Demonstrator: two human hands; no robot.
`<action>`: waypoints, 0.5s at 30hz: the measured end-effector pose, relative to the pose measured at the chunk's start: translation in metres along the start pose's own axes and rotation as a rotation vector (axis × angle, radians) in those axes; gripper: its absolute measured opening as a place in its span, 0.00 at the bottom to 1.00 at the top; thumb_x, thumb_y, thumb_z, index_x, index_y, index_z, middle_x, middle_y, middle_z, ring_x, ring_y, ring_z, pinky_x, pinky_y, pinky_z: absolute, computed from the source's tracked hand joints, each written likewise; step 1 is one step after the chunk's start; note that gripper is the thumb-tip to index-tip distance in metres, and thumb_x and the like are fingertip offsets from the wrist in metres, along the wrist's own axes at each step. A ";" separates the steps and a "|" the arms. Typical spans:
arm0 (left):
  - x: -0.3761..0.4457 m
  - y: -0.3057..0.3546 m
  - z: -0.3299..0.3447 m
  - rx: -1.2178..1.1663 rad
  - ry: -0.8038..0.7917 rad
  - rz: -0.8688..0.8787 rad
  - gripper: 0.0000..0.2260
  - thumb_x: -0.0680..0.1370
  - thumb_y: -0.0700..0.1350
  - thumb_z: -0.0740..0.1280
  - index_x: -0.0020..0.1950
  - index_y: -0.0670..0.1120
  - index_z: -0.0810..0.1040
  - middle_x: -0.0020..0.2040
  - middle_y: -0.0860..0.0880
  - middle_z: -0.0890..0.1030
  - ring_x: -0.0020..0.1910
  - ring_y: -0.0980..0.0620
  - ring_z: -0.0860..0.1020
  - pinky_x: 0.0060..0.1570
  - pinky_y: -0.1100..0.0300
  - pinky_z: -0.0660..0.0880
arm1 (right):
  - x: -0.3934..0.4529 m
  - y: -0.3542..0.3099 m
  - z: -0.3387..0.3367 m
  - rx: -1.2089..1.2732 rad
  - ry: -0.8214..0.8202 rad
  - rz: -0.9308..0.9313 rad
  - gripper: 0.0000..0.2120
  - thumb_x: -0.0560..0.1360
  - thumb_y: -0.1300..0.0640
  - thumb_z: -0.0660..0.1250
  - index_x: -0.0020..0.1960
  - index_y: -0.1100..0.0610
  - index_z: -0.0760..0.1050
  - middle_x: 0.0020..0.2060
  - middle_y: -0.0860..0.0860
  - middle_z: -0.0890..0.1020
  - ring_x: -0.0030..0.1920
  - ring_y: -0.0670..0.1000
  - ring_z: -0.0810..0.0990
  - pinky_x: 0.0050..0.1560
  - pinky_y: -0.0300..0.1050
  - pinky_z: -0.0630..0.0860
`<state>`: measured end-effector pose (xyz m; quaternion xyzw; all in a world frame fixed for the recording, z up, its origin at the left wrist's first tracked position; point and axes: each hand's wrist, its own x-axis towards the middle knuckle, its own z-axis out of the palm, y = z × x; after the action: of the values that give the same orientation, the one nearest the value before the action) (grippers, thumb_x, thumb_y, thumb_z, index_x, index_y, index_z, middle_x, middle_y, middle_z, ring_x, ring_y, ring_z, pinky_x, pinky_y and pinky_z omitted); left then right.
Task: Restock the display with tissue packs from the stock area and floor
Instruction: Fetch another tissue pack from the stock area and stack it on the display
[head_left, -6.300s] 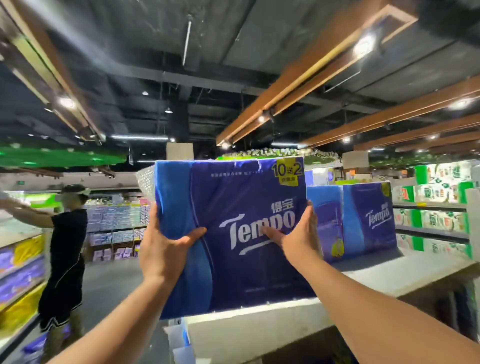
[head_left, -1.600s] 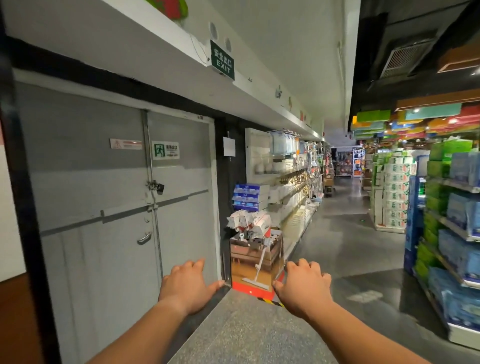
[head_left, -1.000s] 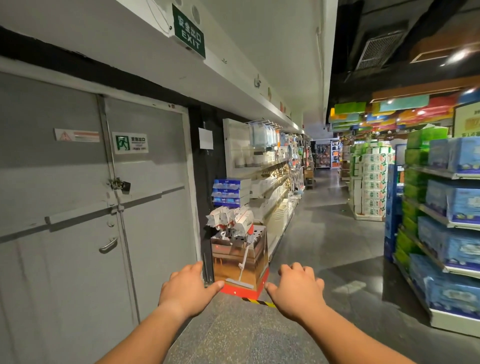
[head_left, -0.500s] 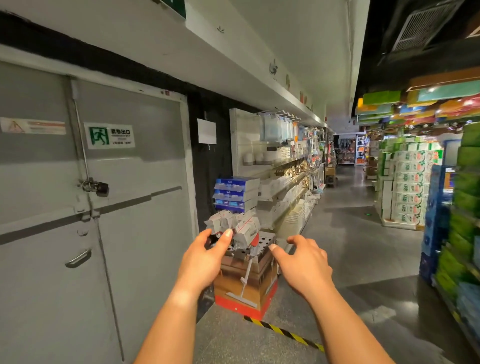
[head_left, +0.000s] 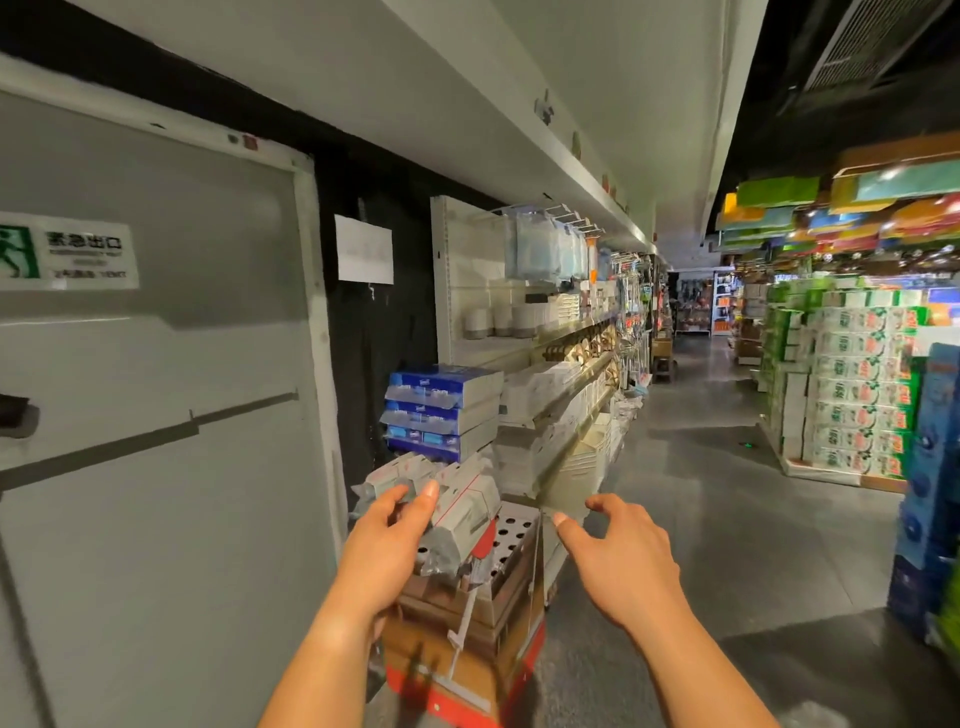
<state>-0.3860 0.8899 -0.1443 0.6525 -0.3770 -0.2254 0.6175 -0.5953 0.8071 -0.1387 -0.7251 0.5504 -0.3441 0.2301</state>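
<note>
A stack of blue and white tissue packs (head_left: 441, 413) lies against the dark wall, at the near end of a white shelf unit. Below it, grey and white packs (head_left: 457, 499) lie tipped on a cardboard display box (head_left: 483, 623). My left hand (head_left: 387, 545) is stretched out in front of those grey packs, fingers apart, holding nothing. My right hand (head_left: 621, 558) is out to the right of the box, open and empty too. Both forearms reach forward from the bottom of the view.
A grey emergency exit door (head_left: 156, 415) fills the left. The white shelf unit (head_left: 561, 374) with household goods runs down the aisle. A pallet of green and white tissue boxes (head_left: 857, 389) stands at right, blue packs (head_left: 930, 493) nearer. Grey floor (head_left: 701, 519) lies between.
I have left the blue Tempo pack on the high display and turned round. I have moved closer to the cardboard box and the blue stack, with both hands raised and reaching forward.
</note>
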 end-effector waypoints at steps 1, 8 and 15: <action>0.027 -0.005 0.013 0.020 0.003 -0.006 0.30 0.78 0.63 0.66 0.77 0.51 0.70 0.69 0.51 0.77 0.62 0.54 0.77 0.52 0.62 0.72 | 0.027 0.007 0.005 -0.013 -0.008 0.009 0.30 0.78 0.33 0.61 0.74 0.46 0.69 0.72 0.51 0.71 0.73 0.58 0.67 0.68 0.59 0.70; 0.199 -0.051 0.105 0.112 0.031 -0.044 0.49 0.57 0.84 0.64 0.73 0.62 0.72 0.70 0.54 0.77 0.67 0.48 0.77 0.68 0.43 0.73 | 0.216 0.063 0.060 0.052 -0.025 -0.028 0.29 0.78 0.35 0.61 0.75 0.46 0.68 0.72 0.49 0.71 0.73 0.56 0.67 0.69 0.57 0.68; 0.360 -0.065 0.196 0.082 0.159 -0.077 0.47 0.62 0.77 0.71 0.77 0.57 0.68 0.73 0.50 0.74 0.67 0.47 0.77 0.69 0.41 0.72 | 0.446 0.092 0.108 0.038 -0.144 -0.131 0.28 0.79 0.36 0.62 0.74 0.48 0.68 0.73 0.50 0.71 0.72 0.55 0.68 0.72 0.56 0.67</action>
<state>-0.2994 0.4848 -0.1730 0.7072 -0.3103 -0.1807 0.6091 -0.5021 0.3492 -0.1656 -0.7778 0.4773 -0.3159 0.2598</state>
